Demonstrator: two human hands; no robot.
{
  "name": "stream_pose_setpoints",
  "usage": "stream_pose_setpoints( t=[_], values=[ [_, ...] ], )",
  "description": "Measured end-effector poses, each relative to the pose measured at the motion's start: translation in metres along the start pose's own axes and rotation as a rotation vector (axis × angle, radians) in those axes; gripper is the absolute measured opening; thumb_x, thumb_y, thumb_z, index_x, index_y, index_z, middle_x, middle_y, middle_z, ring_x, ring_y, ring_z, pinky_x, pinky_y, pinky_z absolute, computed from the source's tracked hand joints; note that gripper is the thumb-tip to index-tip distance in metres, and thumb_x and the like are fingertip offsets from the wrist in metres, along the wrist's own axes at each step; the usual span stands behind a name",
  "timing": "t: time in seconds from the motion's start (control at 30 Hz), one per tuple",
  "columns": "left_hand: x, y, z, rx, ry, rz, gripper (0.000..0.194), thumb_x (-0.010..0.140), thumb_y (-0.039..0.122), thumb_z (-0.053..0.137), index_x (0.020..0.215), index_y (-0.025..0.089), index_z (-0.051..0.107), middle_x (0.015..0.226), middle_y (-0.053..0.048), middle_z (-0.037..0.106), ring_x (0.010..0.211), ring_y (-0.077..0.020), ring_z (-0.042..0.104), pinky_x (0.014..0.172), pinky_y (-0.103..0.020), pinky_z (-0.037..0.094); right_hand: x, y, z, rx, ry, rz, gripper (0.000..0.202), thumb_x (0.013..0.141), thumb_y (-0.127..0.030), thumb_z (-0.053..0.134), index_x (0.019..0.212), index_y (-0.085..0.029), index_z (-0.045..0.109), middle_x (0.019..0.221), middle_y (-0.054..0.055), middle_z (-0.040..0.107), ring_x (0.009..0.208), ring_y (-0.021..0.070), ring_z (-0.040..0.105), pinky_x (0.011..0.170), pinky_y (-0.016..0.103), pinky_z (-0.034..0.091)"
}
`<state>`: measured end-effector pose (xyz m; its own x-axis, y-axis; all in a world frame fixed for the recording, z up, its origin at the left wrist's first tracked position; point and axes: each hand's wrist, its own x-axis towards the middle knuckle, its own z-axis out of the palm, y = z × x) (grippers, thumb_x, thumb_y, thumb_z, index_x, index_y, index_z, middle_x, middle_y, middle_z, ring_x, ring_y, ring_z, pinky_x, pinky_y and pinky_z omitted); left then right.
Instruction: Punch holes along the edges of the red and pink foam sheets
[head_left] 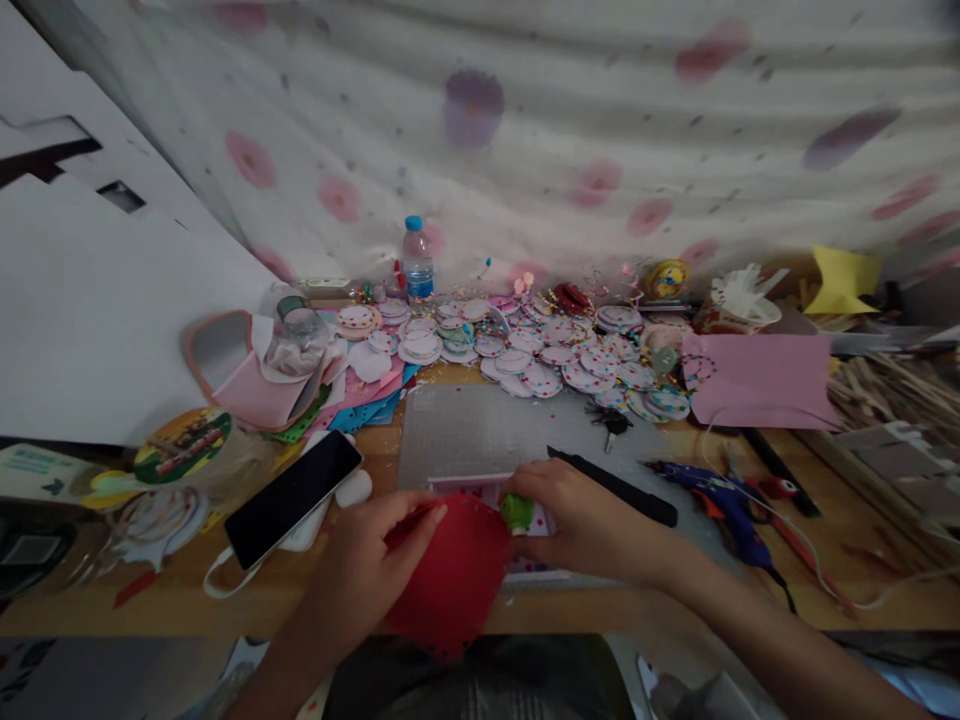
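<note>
A red sheet (450, 570) with small dark marks along its edges hangs over the table's front edge. My left hand (379, 550) pinches its upper left side between thumb and fingers. At the sheet's right corner, my right hand (577, 515) is closed around a small green craft punch (516, 512), which touches the sheet. Behind and below them lies a shallow whitish tray (480, 487), mostly covered by the sheet and hand. A grey cutting mat (465, 430) is under the tray.
Many white dotted discs (540, 345) pile up behind the mat, near a water bottle (417, 258). On the left lies a phone (292, 500). To the right are a black cutter (615, 485), keys (611, 425), a blue glue gun (720, 505) and a pink sheet (765, 380).
</note>
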<state>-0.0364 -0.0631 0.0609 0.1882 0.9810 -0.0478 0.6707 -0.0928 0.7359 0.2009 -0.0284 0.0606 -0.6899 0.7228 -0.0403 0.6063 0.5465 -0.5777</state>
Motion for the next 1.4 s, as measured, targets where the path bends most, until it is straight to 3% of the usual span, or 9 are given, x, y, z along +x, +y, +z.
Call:
stream_pose_setpoints(
  t=[0.23,0.5,0.63,0.8,0.93,1.03,1.2,1.4],
  values=[
    [0.003,0.003,-0.002,0.069,-0.045,0.103,0.021,0.085,0.023,0.052,0.099,0.025,0.067,0.094,0.001,0.073,0.084,-0.0166,0.067,0.076,-0.025,0.050,0.007,-0.004,-0.014,0.021,-0.114,-0.039,0.028,0.075,-0.030,0.068,0.101,-0.021,0.061,0.094,0.005,0.066,0.088,0.0202,0.059,0.080,0.030,0.040],
    [0.009,0.008,-0.008,0.076,-0.084,0.166,0.029,0.082,0.015,0.051,0.103,0.026,0.068,0.098,0.002,0.073,0.087,-0.0159,0.067,0.080,-0.025,0.050,0.013,-0.003,-0.021,0.281,-0.245,0.025,0.024,0.073,-0.027,0.066,0.095,-0.018,0.065,0.083,0.001,0.064,0.074,0.0147,0.056,0.066,0.023,0.041],
    [0.011,0.010,-0.010,0.002,-0.083,0.089,0.023,0.084,0.020,0.052,0.097,0.025,0.070,0.091,0.002,0.074,0.081,-0.0156,0.068,0.076,-0.023,0.051,0.010,0.003,-0.015,0.483,-0.282,0.080,0.024,0.075,-0.031,0.066,0.094,-0.018,0.063,0.078,-0.002,0.060,0.068,0.0117,0.053,0.061,0.021,0.041],
    [0.014,0.009,-0.009,-0.083,-0.011,-0.030,0.020,0.082,0.032,0.056,0.091,0.022,0.072,0.087,-0.001,0.075,0.080,-0.0191,0.068,0.073,-0.026,0.053,0.006,0.014,-0.003,0.683,-0.190,0.075,0.029,0.073,-0.037,0.070,0.093,-0.019,0.062,0.086,-0.001,0.056,0.080,0.0141,0.052,0.071,0.024,0.042],
    [0.014,0.006,-0.007,-0.120,0.013,-0.107,0.022,0.081,0.035,0.057,0.090,0.021,0.072,0.088,-0.002,0.074,0.083,-0.0209,0.067,0.076,-0.029,0.052,0.007,0.016,0.008,1.002,-0.303,0.148,0.029,0.077,-0.046,0.063,0.087,-0.018,0.060,0.072,-0.003,0.051,0.066,0.0109,0.048,0.060,0.021,0.040],
    [0.012,0.002,-0.005,-0.166,0.021,-0.155,0.023,0.082,0.037,0.057,0.093,0.023,0.072,0.090,-0.001,0.074,0.084,-0.0206,0.067,0.078,-0.030,0.051,0.008,0.015,0.016,1.158,-0.265,0.166,0.031,0.078,-0.047,0.062,0.084,-0.016,0.059,0.070,-0.004,0.047,0.064,0.0089,0.044,0.059,0.020,0.036],
    [0.009,-0.003,-0.002,-0.250,0.042,-0.183,0.023,0.082,0.037,0.058,0.094,0.022,0.072,0.092,-0.002,0.074,0.085,-0.0206,0.067,0.081,-0.030,0.050,0.007,0.013,0.022,1.236,-0.172,0.253,0.038,0.068,-0.040,0.073,0.094,-0.016,0.057,0.077,-0.004,0.051,0.068,0.0088,0.046,0.061,0.020,0.035],
    [0.009,-0.003,0.001,-0.243,0.048,-0.156,0.021,0.081,0.036,0.058,0.087,0.021,0.072,0.084,-0.002,0.074,0.078,-0.0203,0.068,0.073,-0.028,0.053,0.009,0.017,0.024,1.192,-0.214,0.271,0.029,0.066,-0.032,0.075,0.081,-0.016,0.055,0.072,-0.005,0.051,0.065,0.0082,0.045,0.060,0.021,0.036]
  ],
)
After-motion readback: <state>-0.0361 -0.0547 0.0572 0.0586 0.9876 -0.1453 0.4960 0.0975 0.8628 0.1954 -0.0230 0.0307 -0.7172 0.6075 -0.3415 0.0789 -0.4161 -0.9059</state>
